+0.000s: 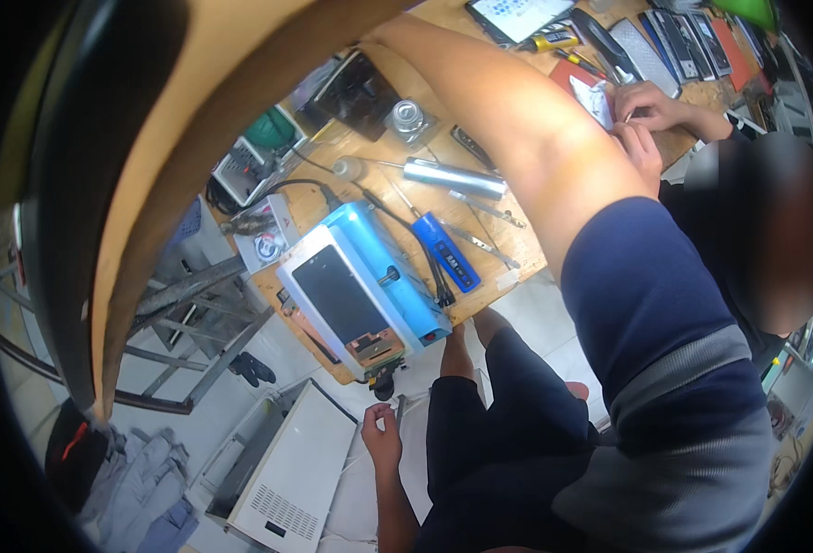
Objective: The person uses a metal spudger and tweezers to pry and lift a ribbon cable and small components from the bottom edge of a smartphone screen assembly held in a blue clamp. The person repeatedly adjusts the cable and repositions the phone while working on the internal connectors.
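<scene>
dark phone panel (pixel 337 293), coppery end, flat on blue machine (pixel 369 241)

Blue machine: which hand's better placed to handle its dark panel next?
Left, likely: in view, left hand appears just below the dark panel; right arm stretches past it, right hand hidden.

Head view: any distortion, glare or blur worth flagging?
Head view: fisheye leaves dark corners; head view: bright streaks on the silver cylinder; head view: co-worker's head smeared beyond detail; head view: left hand outline readable.
</scene>
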A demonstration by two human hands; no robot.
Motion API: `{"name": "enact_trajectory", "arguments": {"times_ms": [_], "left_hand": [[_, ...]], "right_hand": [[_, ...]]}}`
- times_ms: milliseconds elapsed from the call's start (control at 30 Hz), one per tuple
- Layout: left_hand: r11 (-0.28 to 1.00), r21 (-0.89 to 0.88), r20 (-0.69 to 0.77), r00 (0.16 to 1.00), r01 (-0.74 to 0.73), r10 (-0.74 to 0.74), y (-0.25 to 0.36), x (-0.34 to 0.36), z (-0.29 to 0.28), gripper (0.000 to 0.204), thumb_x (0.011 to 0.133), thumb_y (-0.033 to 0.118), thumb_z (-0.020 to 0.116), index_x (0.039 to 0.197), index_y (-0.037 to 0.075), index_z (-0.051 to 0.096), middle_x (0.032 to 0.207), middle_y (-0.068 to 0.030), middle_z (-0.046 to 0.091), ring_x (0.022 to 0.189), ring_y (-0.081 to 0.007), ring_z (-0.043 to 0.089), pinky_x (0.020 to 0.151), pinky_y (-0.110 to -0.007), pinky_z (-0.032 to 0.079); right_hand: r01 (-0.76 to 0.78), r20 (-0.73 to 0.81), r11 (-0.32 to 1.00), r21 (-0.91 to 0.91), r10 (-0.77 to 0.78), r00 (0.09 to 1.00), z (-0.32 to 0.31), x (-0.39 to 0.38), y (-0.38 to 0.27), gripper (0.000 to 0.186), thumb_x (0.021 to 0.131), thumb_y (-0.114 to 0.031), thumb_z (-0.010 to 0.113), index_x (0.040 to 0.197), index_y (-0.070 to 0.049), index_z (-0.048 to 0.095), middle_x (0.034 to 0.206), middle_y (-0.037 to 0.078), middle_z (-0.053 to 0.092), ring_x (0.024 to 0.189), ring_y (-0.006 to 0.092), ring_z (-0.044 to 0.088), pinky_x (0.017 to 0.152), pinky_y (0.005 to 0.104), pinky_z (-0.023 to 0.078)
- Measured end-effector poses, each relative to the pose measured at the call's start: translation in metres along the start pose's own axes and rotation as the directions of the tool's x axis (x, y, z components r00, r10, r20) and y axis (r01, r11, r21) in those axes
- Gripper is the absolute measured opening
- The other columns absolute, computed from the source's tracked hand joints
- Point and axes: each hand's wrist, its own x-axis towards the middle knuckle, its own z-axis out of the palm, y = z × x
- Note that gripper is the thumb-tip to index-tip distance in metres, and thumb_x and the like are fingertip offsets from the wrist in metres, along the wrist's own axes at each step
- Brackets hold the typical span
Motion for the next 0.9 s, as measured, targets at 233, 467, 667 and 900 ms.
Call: {"name": "enact_trajectory", "arguments": {"times_ms": [233,467,667,900], "left_hand": [[0.980,0.062,-0.354,0.913,-0.191,0.201,0.085,-0.015,-0.041,0.009,0.104,0.003,0.067,0.110,-0.002,0.071,0.102,-0.0163,0.072,0.091,-0.0283,0.070,0.086,-0.040,0.056],[0.761,-0.462,0.173,0.795,-0.455,0.581,0.200,-0.037,-0.013,0.029,0.094,-0.008,0.080,0.121,-0.002,0.071,0.120,-0.0177,0.070,0.091,-0.0230,0.073,0.077,-0.032,0.061],[0.546,-0.749,-0.032,0.842,-0.377,0.538,0.200,-0.039,0.018,0.019,0.094,-0.009,0.082,0.110,-0.004,0.072,0.116,-0.0162,0.071,0.085,-0.0211,0.075,0.075,-0.031,0.065],[0.403,0.058,-0.341,0.361,-0.913,0.868,0.191,-0.022,0.042,0.020,0.085,0.002,0.088,0.104,0.007,0.084,0.121,-0.0086,0.075,0.123,-0.0281,0.068,0.097,-0.041,0.059]], "right_hand": [[0.146,-0.421,0.956,0.255,-0.026,0.907,-0.143,-0.185,0.032,0.016,0.103,-0.010,0.064,0.112,-0.003,0.074,0.113,0.021,0.080,0.110,0.0381,0.078,0.092,0.0473,0.062],[0.052,0.504,0.755,0.654,-0.486,0.714,-0.186,-0.489,-0.059,0.021,0.086,0.009,0.081,0.104,-0.001,0.074,0.095,0.011,0.071,0.090,0.0257,0.073,0.080,0.0375,0.057],[-0.611,0.598,0.126,0.782,0.126,0.792,-0.150,-0.553,-0.097,0.014,0.109,-0.009,0.074,0.115,0.003,0.072,0.108,0.009,0.078,0.090,0.0116,0.072,0.077,0.0258,0.058],[-0.545,0.517,0.098,0.832,0.216,0.828,-0.148,-0.565,-0.110,0.031,0.112,-0.006,0.066,0.140,0.006,0.072,0.122,0.010,0.077,0.104,0.0127,0.070,0.094,0.0288,0.056]]}}
